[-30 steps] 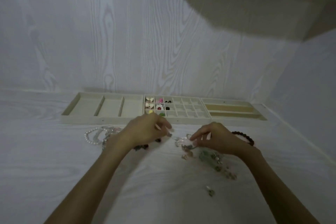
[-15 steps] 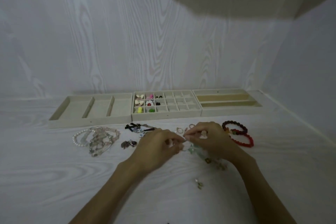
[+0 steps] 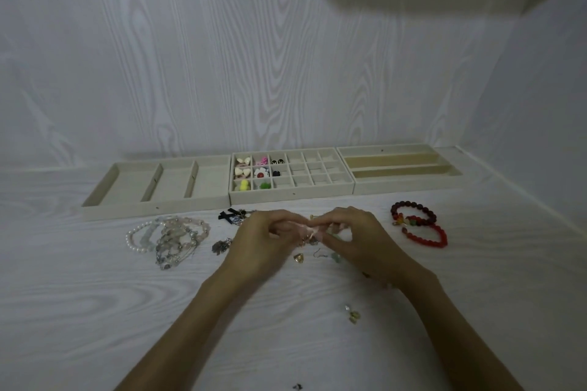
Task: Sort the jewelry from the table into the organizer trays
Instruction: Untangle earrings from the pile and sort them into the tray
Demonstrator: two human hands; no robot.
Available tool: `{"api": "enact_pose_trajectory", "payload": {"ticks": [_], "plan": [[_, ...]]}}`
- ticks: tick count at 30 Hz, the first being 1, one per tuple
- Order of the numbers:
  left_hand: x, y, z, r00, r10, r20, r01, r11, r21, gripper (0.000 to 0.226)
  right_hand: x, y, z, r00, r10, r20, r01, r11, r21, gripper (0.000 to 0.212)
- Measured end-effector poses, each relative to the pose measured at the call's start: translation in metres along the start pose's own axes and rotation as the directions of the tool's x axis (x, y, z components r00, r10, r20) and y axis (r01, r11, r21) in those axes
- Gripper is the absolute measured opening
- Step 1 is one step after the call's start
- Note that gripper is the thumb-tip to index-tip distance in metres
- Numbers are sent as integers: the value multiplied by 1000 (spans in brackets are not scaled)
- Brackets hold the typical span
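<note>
Sitting along the far edge of the white wood-grain table (image 3: pixel 95 311) are three beige organizer trays: a three-slot tray (image 3: pixel 152 205) on the left, a small-grid tray (image 3: pixel 290 197) in the middle that's holding colourful earrings (image 3: pixel 252 173) in its left cells, and a long-slot tray (image 3: pixel 406 186) on the right. Lying loose near the trays are a pile of pearl and pale bead bracelets (image 3: pixel 168 240) on the left and red bead bracelets (image 3: pixel 419 227) on the right. Both hands are meeting just above the middle of the table, the left hand (image 3: pixel 260 241) and right hand (image 3: pixel 355 238) pinching some tiny blurry piece between their fingertips, can't tell what. Small earrings (image 3: pixel 352 314) and charms are lying scattered beneath and nearer.
</note>
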State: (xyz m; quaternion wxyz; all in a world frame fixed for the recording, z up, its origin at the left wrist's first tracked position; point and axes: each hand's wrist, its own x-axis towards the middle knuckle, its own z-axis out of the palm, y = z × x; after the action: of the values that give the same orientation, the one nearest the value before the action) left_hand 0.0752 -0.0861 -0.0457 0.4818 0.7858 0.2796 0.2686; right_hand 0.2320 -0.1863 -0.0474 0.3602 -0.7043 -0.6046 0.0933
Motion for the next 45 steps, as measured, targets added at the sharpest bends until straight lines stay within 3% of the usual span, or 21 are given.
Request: {"api": "enact_pose_trajectory", "payload": {"ticks": [3,6,8,12,16,21,24,27,29,34,37,41,45], "plan": [[-2,16,-6,985,-148,92,171,924,-343,18,4,-13,1,999,10,-38,1,961,276,17],[-2,19,-12,936,-260,236,345,807,-479,21,3,-19,2,990,111,-92,-61,900,432,14],[1,15,-12,920,-298,253,390,754,-530,20,2,-22,2,983,156,-99,-87,865,494,11],[-1,16,-10,926,-317,203,374,711,-596,20,3,-26,5,969,240,-55,-147,743,653,8],[-6,21,-4,969,-244,46,224,778,-587,20,3,-23,12,953,294,-71,-169,712,682,8],[-7,23,0,989,-124,-81,67,862,-503,14,2,-21,19,976,150,-160,-53,869,491,11],[-4,19,-1,992,-74,-104,23,906,-423,10,3,-16,20,949,175,-262,-53,909,414,10],[-2,13,-4,995,28,-95,-55,953,-297,12,4,-9,16,926,-67,-371,112,989,102,24],[1,10,-8,994,64,-87,-82,969,-231,11,5,-6,13,897,-245,-367,232,969,-81,25],[16,16,-22,998,69,6,-67,978,-196,11,12,-11,2,892,-334,-304,270,934,-234,23],[39,17,-53,998,52,38,-51,998,-27,18,32,-29,-10,918,-301,-257,218,926,-308,23],[69,2,-99,951,31,-307,104,904,414,17,78,-44,-30,941,-158,-299,93,971,-222,5],[89,-23,-106,967,-90,-239,203,838,507,30,131,-32,-30,994,12,-111,-52,930,-363,11]]}}
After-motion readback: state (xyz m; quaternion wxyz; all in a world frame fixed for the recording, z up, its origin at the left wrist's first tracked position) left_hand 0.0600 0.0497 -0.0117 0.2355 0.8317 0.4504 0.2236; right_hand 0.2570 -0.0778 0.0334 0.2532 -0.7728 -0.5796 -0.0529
